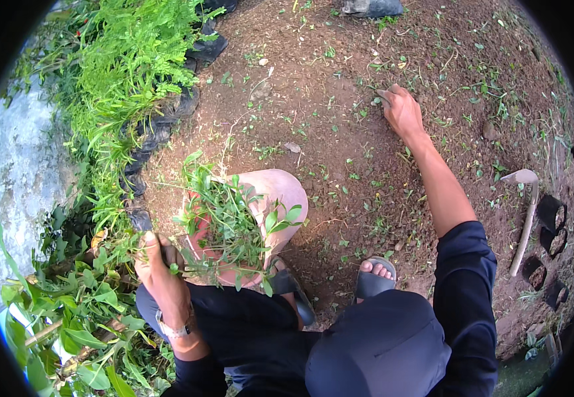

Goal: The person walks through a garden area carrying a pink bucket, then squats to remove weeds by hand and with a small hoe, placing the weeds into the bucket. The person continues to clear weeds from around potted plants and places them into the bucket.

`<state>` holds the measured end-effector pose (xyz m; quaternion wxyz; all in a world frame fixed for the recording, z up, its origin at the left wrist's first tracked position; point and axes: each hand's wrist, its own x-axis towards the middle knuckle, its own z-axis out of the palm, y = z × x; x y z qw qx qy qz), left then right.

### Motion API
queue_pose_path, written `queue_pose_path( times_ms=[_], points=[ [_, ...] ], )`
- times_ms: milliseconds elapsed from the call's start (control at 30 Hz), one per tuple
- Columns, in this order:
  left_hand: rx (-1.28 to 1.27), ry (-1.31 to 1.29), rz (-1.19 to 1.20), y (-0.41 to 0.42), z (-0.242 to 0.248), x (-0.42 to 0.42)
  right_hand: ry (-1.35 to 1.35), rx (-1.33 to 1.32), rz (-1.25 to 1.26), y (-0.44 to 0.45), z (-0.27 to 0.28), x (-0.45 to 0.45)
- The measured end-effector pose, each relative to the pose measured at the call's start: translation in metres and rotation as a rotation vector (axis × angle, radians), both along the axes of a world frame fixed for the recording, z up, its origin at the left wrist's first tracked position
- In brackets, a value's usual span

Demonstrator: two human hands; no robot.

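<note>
A bunch of pulled weeds (127,248) is gripped in my left hand (162,268), just left of a pinkish bucket (284,191). The bucket is by my left foot and appears tilted. Green weeds (235,218) fill its mouth, and some leafy stems hang over the rim. My right hand (402,113) reaches out to the bare soil (317,114), its fingers curled down at the ground among small scattered weeds (364,111). Whether anything is pinched in those fingertips is hidden.
Seedlings (128,64) in black plastic grow bags (155,134) line the left, beside a pale wall (29,144). A short-handled hoe (526,223) lies at the right, near several soil-filled black bags (552,213). Another bag (374,7) sits at the far edge. Broad-leaved plants (81,337) crowd the lower left.
</note>
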<state>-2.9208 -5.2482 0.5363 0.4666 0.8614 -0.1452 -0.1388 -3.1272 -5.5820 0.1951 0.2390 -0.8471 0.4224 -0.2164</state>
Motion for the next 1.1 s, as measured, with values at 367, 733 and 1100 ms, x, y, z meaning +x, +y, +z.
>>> queue_pose_path(
  times_ms=[367,733,1100],
  points=[
    [-0.535,-0.36,-0.666,-0.053,0.078,0.031,-0.632,0.446,-0.554,0.038,0.068,-0.06],
    [-0.856,-0.387,-1.03,-0.088,0.066,0.032,-0.596,0.533,-0.732,0.106,0.067,-0.092],
    [-0.923,-0.385,-1.05,-0.099,0.056,0.039,-0.608,0.468,-0.718,0.1,0.071,-0.088]
  ],
)
